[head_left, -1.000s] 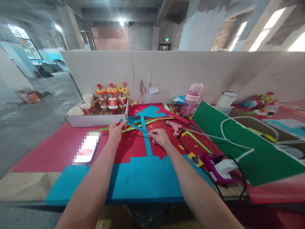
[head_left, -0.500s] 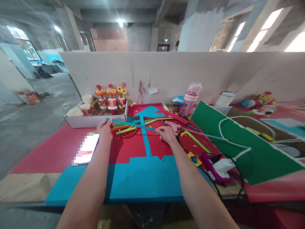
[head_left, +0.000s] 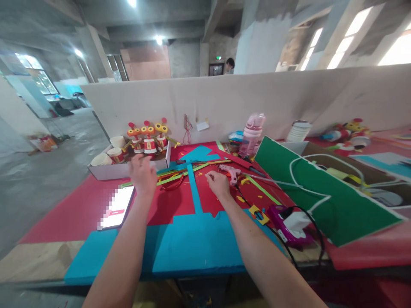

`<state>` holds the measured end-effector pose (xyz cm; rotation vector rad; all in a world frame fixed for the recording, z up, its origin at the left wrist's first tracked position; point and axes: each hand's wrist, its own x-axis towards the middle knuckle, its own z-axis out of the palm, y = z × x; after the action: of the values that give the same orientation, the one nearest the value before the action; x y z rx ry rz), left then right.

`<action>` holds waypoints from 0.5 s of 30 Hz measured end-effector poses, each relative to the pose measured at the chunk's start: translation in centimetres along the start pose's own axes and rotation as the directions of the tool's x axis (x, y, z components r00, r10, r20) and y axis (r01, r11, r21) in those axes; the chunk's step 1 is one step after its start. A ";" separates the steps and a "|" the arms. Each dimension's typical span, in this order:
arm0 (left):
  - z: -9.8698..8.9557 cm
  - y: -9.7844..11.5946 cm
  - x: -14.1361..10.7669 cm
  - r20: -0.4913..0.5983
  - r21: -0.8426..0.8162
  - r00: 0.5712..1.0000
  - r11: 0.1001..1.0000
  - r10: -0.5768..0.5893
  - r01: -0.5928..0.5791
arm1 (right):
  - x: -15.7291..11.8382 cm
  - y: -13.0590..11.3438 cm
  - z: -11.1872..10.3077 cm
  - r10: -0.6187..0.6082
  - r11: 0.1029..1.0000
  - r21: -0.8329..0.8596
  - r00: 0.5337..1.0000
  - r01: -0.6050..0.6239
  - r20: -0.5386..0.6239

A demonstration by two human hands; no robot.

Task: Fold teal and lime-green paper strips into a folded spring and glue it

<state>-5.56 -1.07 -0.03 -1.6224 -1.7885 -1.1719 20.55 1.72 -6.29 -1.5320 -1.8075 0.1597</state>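
My left hand point(head_left: 143, 175) is raised over the table beside the white box, its fingers loosely apart and slightly blurred, with nothing visible in them. Lower over the red surface, my right hand point(head_left: 218, 184) points left with bent fingers; thumb and forefinger look slightly apart and hold nothing I can see. Beside it lies a pink hot glue gun point(head_left: 231, 174). Between the hands a blue paper strip point(head_left: 193, 188) runs from a blue arrow-like piece point(head_left: 199, 154) down to a large blue sheet point(head_left: 192, 248). Yellow-green strips point(head_left: 170, 181) lie behind the left hand.
A white box point(head_left: 111, 171) holds paper cups and several cup figures point(head_left: 149, 143). A lit phone point(head_left: 117, 207) lies left. Toward the right are a pink bottle point(head_left: 252, 134), a purple power strip point(head_left: 285, 226) with cables, and a green board point(head_left: 308, 196). A white partition point(head_left: 224, 98) stands behind.
The blue strip stretched between both hands is no longer in them. My left hand has lifted and opened; my right hand has shifted slightly left and loosened. The camera view has tilted slightly.
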 end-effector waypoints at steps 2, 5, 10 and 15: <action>1.2 2.5 -0.2 0.266 -0.103 0.903 0.942 0.337 -0.321 | 0.0 0.0 0.0 -0.006 1.000 0.011 1.000 0.006 -0.010; 4.1 5.4 -1.0 0.546 -0.208 0.522 0.709 0.656 -0.674 | -0.1 0.0 0.0 -0.010 0.999 0.033 1.000 0.011 -0.016; 7.7 7.0 -2.0 0.581 -0.228 0.290 0.494 0.761 -0.839 | -0.1 0.1 0.5 -0.025 0.996 0.087 1.000 0.026 -0.014; 7.5 7.0 -1.9 0.485 -0.230 0.517 0.674 0.705 -0.702 | 0.1 0.0 1.3 0.134 0.843 0.504 0.981 -0.187 0.140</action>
<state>3.04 3.64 -3.55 -2.5189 -1.0982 -0.3261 19.75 2.29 -7.21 -1.2934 -1.5350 0.7556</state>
